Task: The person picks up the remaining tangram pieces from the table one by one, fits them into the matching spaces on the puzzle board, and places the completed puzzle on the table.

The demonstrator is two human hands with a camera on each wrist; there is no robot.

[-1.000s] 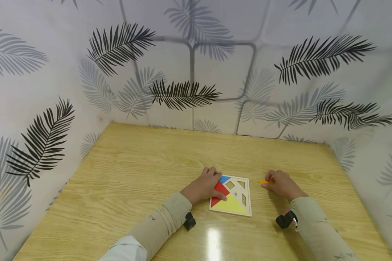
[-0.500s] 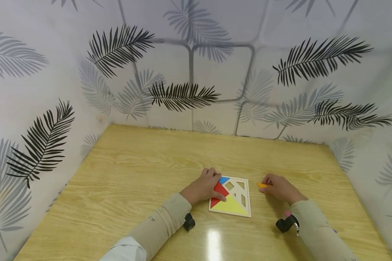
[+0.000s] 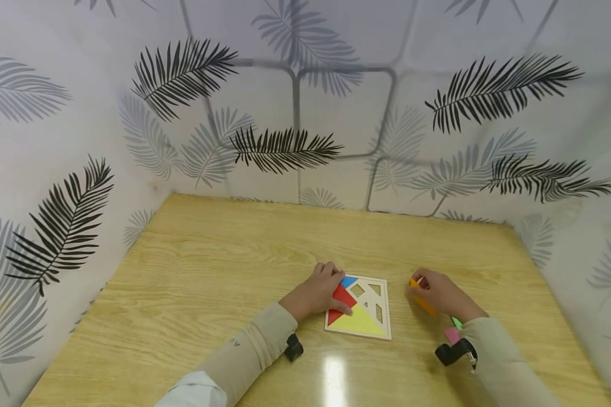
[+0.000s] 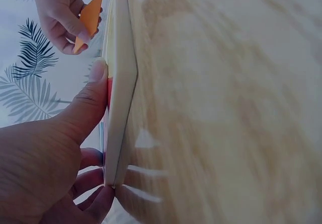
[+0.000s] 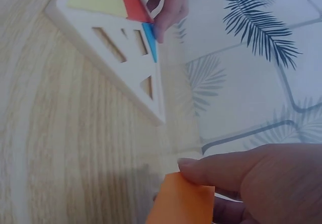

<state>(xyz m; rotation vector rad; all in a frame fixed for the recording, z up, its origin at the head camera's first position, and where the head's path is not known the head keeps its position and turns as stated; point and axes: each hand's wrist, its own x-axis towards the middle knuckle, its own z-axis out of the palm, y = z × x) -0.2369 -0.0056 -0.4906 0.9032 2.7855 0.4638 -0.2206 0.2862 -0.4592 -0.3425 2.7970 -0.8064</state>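
Our right hand (image 3: 442, 293) is turning the orange piece (image 3: 425, 306), earlier pointing left, to slant toward the lower right, thumb and fingers pinching it right of centre. At lower centre, our left hand (image 3: 315, 291) is gripping the puzzle board (image 3: 368, 297), apparently around its half-hidden upper-left corner.

1. The surface (image 3: 234, 254) carries the board (image 5: 128, 74); with 12 o'clock pointing away from the person, the backdrop (image 3: 343, 181) stands behind, at 12.
2. In the board, 3 inset pieces (image 3: 358, 323) lie at 6, 9 and 11 o'clock; openings (image 3: 379, 312) lie towards 2.
3. The left hand (image 3: 318, 290) touches the board's 9-to-11 o'clock edge.
4. At 3 o'clock, apart from the board, the right hand (image 3: 438, 293) holds 1 piece (image 3: 426, 307).
5. Towards 4 o'clock, loose pieces (image 3: 452, 336) lie just beside the right sleeve (image 3: 499, 356).
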